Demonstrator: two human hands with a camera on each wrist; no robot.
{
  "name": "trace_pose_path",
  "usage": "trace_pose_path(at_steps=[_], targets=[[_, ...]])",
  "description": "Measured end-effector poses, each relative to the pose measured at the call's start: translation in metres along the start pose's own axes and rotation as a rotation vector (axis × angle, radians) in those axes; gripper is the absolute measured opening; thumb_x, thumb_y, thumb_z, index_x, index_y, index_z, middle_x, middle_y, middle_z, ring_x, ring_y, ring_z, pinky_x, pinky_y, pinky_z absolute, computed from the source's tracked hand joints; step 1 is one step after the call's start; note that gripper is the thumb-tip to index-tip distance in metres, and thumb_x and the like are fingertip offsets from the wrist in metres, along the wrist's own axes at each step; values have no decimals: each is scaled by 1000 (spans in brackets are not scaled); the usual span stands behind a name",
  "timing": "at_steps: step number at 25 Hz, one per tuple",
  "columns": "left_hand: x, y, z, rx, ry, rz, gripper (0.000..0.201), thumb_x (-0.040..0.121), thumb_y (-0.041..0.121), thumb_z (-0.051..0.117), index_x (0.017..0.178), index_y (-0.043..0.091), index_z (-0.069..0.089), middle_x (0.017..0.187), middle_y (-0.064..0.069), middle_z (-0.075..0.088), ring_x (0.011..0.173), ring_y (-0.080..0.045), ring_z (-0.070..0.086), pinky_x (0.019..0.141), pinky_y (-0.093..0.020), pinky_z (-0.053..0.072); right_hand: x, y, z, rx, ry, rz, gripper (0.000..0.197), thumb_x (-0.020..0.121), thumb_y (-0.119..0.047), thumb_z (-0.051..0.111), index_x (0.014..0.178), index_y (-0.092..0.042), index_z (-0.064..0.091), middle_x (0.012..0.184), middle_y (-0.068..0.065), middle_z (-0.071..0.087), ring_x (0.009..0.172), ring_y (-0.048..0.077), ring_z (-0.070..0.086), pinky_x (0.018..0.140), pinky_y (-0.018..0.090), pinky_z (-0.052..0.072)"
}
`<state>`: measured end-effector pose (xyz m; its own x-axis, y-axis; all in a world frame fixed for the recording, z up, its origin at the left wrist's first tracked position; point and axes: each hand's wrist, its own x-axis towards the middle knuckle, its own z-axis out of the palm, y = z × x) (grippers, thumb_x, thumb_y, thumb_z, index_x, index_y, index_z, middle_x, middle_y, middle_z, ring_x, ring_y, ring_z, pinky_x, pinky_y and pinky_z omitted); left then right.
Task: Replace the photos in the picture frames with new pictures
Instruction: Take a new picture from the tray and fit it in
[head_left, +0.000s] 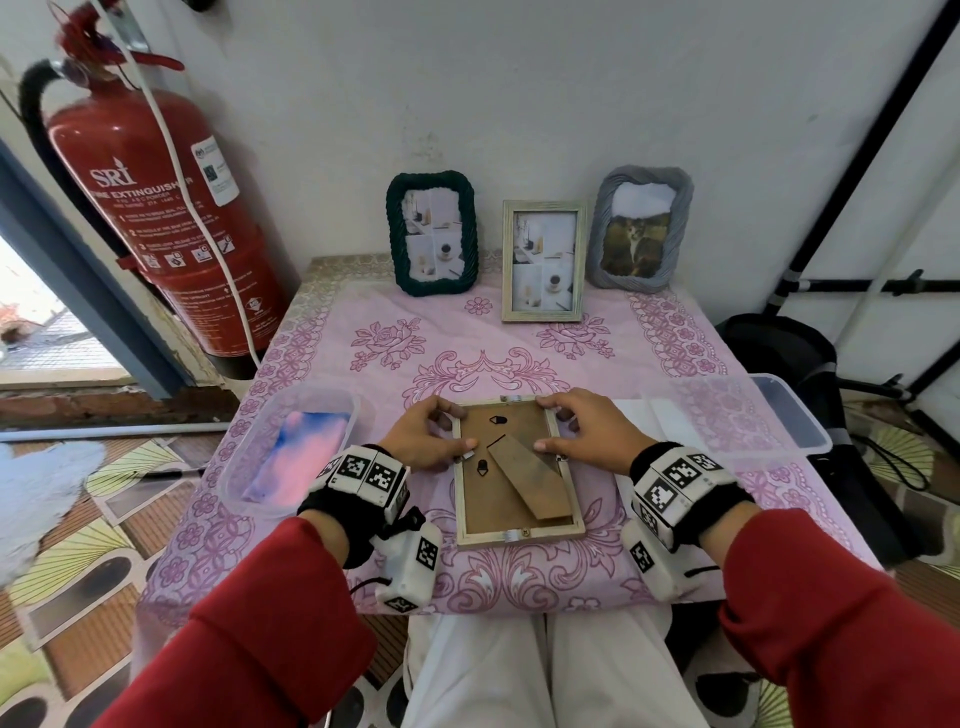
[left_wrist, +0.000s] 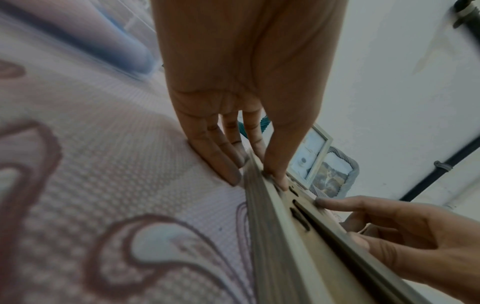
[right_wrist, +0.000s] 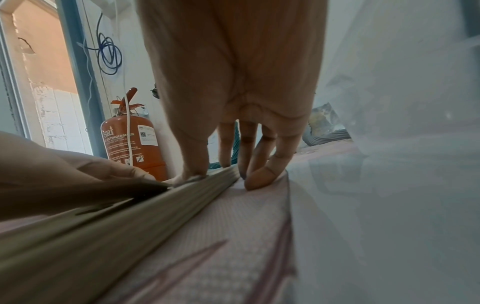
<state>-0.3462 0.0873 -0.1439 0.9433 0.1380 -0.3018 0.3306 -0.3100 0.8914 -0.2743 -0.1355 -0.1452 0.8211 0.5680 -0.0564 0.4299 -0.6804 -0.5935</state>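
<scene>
A light wooden picture frame (head_left: 483, 499) lies face down on the pink floral cloth, brown backboard and folded stand up. My left hand (head_left: 460, 428) holds its left rail, thumb on a small metal tab and fingers curled at the far-left corner. My right hand (head_left: 545, 423) holds the right rail, thumb on the backboard by the stand and fingers over the far-right corner. In the left wrist view the left hand (left_wrist: 249, 170) has its thumb on the frame (left_wrist: 275, 226) and its fingers outside on the cloth. The right hand (right_wrist: 223, 174) straddles the frame (right_wrist: 130, 216) likewise.
Three frames stand against the back wall: green (head_left: 432, 234), pale wood (head_left: 544, 261), grey with a cat photo (head_left: 638, 231). A clear tub (head_left: 311, 405) holding pink-blue prints sits left, another clear tub (head_left: 800, 421) right. A red fire extinguisher (head_left: 156, 208) stands at the left.
</scene>
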Motion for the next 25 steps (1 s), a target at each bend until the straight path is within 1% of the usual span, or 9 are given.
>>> trace_pose_path(at_steps=[2,6,9,14,17,19,21,23,25], targets=[[0,0,-2,29,-6,-19,36,76,9,74,103,14,52,93,-2,43,57,-15,52,44,-18,49,1,-1,-2,12,-11,5,67,72,-32,79,130,-13,52,124,11,55,110,22,54,92,29,44],[1,1,-1,45,2,-44,40,71,9,79,101,16,53,100,-5,44,59,-14,51,45,-18,49,3,-1,-2,6,-14,15,69,68,-32,82,128,-13,53,124,9,56,109,22,55,86,24,42],[0,3,-2,63,-3,-43,43,70,9,80,104,15,54,96,-3,44,59,-12,50,46,-18,49,2,-1,-2,21,-17,19,70,67,-30,83,127,-12,53,124,8,56,110,21,55,83,21,41],[-5,6,1,72,-6,-34,47,72,7,78,112,12,53,91,-1,44,59,-12,50,46,-15,49,0,-1,-2,35,-17,26,68,69,-29,82,127,-11,53,126,9,55,112,22,54,90,28,44],[-7,9,1,-35,-7,-65,31,84,8,66,111,12,52,83,0,44,58,-12,48,43,-14,45,-1,-2,1,-30,-7,10,56,81,-30,70,130,-11,51,127,12,54,114,25,52,97,32,42],[-8,12,-2,-104,-35,-127,19,93,14,55,112,14,53,88,-3,46,65,-12,48,48,-15,47,-1,-3,2,-72,-11,13,46,89,-26,61,131,-10,50,128,14,53,116,27,50,99,33,40],[-10,13,-4,-89,-55,-147,20,96,16,49,115,16,54,95,-5,46,70,-11,48,52,-15,49,0,-5,1,-76,-30,30,44,92,-23,56,133,-10,48,130,15,51,118,28,49,100,34,39],[-15,12,-2,-76,-42,-126,30,93,13,53,123,12,53,95,-3,45,75,-11,50,58,-16,48,0,-7,-1,-102,-51,40,48,92,-24,55,136,-11,42,132,15,50,121,29,47,101,35,38],[-21,9,1,-7,-37,-81,55,83,19,68,133,13,45,102,-1,45,97,-16,53,76,-23,48,3,-11,-3,-136,-75,46,55,92,-26,54,142,-13,34,135,16,47,123,31,45,104,36,37]])
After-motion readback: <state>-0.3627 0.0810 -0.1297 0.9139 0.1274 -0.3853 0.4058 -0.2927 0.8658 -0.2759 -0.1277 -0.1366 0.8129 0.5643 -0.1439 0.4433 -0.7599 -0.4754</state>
